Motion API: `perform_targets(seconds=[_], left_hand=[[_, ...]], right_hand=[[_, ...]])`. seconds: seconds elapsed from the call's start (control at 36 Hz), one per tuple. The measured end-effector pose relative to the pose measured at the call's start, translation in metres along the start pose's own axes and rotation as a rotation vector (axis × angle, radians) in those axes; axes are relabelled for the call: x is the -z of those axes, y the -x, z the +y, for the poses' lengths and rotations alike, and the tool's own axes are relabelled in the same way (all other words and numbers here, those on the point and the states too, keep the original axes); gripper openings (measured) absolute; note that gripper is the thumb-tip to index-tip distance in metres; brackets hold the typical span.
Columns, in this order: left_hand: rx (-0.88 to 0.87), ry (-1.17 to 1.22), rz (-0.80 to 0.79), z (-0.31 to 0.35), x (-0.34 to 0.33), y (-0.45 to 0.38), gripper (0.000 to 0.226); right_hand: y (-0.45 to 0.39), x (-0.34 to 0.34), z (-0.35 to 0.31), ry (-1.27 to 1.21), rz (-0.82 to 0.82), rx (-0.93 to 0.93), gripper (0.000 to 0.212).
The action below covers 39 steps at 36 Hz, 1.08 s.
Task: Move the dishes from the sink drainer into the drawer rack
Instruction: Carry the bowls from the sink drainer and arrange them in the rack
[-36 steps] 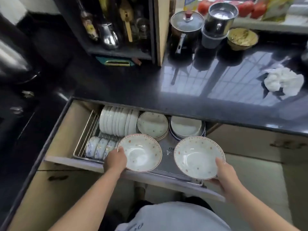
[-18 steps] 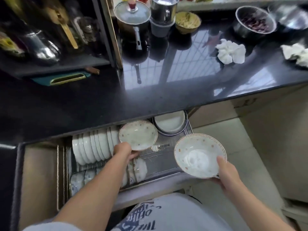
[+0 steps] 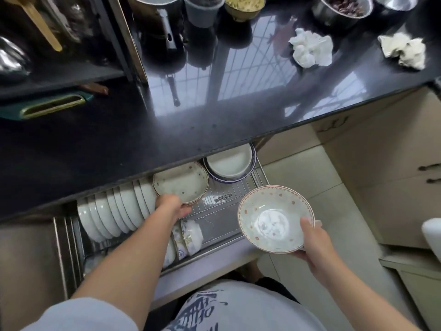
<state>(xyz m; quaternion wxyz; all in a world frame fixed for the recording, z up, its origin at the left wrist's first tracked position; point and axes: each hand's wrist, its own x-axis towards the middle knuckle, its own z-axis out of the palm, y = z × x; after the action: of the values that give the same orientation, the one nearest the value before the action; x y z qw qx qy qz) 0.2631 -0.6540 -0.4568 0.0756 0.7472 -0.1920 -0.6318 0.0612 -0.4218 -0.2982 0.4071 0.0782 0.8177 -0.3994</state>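
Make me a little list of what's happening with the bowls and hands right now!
left hand: holds the edge of the dotted bowl stack in the rack
right hand: holds one dotted bowl, over the drawer's front right corner
rack: in the open drawer, wire, bare in the middle
plates: standing on edge in a row, left side
counter: black, shiny, above the drawer

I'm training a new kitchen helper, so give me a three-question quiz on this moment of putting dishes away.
1. True or false: the right hand holds a patterned bowl above the drawer rack.
2. What does the left hand touch? A) a crumpled tissue B) the stack of dotted bowls C) the row of upright plates
3. Fill in: two crumpled tissues lie on the black ____.

Key: 1 true; 2 B; 3 countertop.
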Motion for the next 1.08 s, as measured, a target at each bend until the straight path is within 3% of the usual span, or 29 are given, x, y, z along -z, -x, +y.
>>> perform_targets(seconds=[0.08,0.31,0.58,0.78,0.94,1.08], left_hand=[[-0.019,-0.083,-0.04,-0.003,0.001,-0.004,0.05],[-0.014,-0.287,-0.018,-0.006,0.002,-0.01,0.033],[-0.006,-0.318,-0.127,-0.012,0.017,0.022,0.056],[-0.056,-0.328,-0.524,-0.052,0.033,0.112,0.062],[-0.156,-0.314,-0.47,-0.066,0.058,0.137,0.026],[-0.239,-0.293,-0.475,-0.051,0.072,0.136,0.033]], right_hand=[[-0.002,-0.003,0.002,0.019,0.021,-0.008,0.021],[-0.009,-0.005,0.012,0.045,0.025,-0.039,0.028],[-0.016,-0.016,0.01,0.078,-0.028,-0.023,0.031],[-0.021,-0.041,0.014,0.226,-0.227,-0.049,0.04],[-0.011,-0.069,0.009,0.339,-0.429,0.0,0.028],[-0.009,-0.07,-0.003,0.434,-0.603,0.06,0.026]])
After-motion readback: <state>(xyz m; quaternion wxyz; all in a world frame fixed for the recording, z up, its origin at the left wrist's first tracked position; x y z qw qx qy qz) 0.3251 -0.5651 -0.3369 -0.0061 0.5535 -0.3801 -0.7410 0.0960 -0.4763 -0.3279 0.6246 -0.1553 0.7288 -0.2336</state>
